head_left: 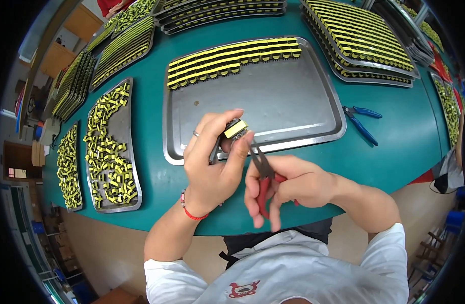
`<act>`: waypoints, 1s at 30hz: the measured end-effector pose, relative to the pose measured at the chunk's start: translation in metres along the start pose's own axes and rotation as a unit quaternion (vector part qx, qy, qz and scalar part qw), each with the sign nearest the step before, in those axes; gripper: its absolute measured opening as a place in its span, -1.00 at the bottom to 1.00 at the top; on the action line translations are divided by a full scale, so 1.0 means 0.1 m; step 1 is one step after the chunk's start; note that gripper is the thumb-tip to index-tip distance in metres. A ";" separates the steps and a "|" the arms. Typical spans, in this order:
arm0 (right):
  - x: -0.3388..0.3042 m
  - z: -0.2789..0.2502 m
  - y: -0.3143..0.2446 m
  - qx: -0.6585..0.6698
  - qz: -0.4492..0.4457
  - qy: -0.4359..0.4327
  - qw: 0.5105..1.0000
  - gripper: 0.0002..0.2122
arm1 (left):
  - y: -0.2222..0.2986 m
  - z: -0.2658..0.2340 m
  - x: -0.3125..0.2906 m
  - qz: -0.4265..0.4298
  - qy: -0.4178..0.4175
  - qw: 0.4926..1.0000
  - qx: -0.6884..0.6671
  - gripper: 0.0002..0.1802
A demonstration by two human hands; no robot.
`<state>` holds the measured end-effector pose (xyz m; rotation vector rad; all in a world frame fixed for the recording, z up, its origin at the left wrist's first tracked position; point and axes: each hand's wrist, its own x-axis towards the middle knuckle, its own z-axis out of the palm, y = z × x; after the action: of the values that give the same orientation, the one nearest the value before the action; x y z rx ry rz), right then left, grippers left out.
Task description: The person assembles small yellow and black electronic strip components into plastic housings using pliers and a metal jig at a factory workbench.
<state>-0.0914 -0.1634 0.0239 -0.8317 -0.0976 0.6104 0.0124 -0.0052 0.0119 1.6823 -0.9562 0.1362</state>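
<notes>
My left hand (pixel 204 162) is closed round a small transformer (pixel 236 129) wrapped in yellow tape, with black ends. Between its thumb and fingers a dark piece (pixel 214 153) also shows, too covered to make out. My right hand (pixel 306 182) grips needle-nose pliers (pixel 263 195) by their red handles. The pliers' dark jaws point up beside my left thumb, close to the transformer; whether they touch it I cannot tell. Beyond my hands lies a metal tray (pixel 293 106), with rows of yellow-and-black transformers (pixel 232 61) lined up along its far side.
Blue-handled cutters (pixel 363 124) lie on the green table (pixel 394 157) at the right. Trays of loose transformers (pixel 108 152) stand at the left. Stacked full trays (pixel 364 35) rise at the far right, with more stacks (pixel 220 12) at the back. Part of another person (pixel 108 6) shows far left.
</notes>
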 end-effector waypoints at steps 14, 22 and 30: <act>0.02 -0.03 0.04 -0.004 0.031 0.004 1.000 -0.68 | -0.05 0.05 -0.02 0.088 -0.007 0.996 0.020 -0.53; 0.01 0.01 0.02 -0.063 0.021 0.071 0.995 -0.72 | -0.07 0.06 -0.02 0.074 -0.024 0.997 0.016 -0.53; 0.02 0.00 0.04 -0.005 0.028 0.056 0.998 -0.71 | -0.05 0.05 0.00 0.064 -0.027 0.997 0.021 -0.60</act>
<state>-0.0910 -0.1604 0.0209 -0.8796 0.0254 0.6157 0.0139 -0.0096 0.0060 1.6698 -1.1090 0.1965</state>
